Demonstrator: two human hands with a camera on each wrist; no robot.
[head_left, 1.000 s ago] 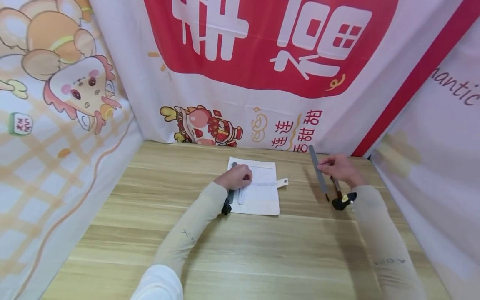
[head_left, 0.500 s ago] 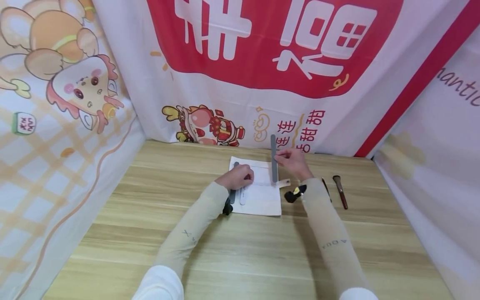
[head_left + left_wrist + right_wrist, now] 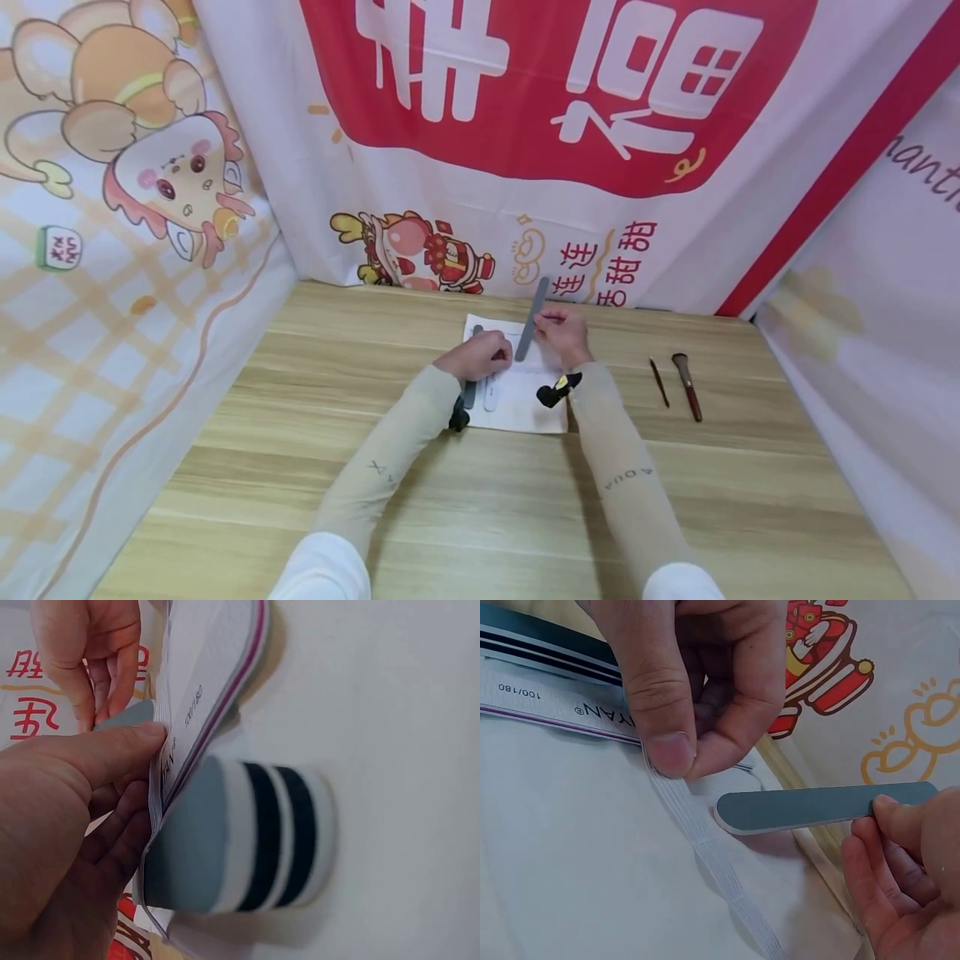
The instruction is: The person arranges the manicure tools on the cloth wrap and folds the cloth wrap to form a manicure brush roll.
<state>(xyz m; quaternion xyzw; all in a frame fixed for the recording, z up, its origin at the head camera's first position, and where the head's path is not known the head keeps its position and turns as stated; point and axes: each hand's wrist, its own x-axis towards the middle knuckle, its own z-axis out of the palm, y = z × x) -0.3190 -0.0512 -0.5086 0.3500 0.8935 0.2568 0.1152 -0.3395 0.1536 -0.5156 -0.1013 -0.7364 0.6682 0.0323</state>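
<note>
A white fabric pouch [image 3: 528, 414] lies unfolded on the table, a ribbed elastic band [image 3: 705, 844] running across it. My left hand [image 3: 477, 357] pinches the band's edge between thumb and fingers. Under the band beside that hand sit a white nail file [image 3: 559, 705] printed 100/180 with a purple edge, and a thick grey file [image 3: 191, 847] with black stripes along its side. My right hand [image 3: 564, 332] pinches a slim grey nail file [image 3: 802, 808] near its middle. In the right wrist view the file's rounded end points at the band, a short gap apart.
Right of the pouch, a thin dark-tipped brush [image 3: 659, 382] and a wider brush with a reddish-brown handle [image 3: 687, 387] lie on the wooden table [image 3: 480, 517]. A printed cloth backdrop [image 3: 420, 183] rises behind the table's far edge, with more cloth at both sides.
My right hand has carried the slim grey file leftward from beside the brushes to over the pouch, tilting it the other way. The left hand stays on the band.
</note>
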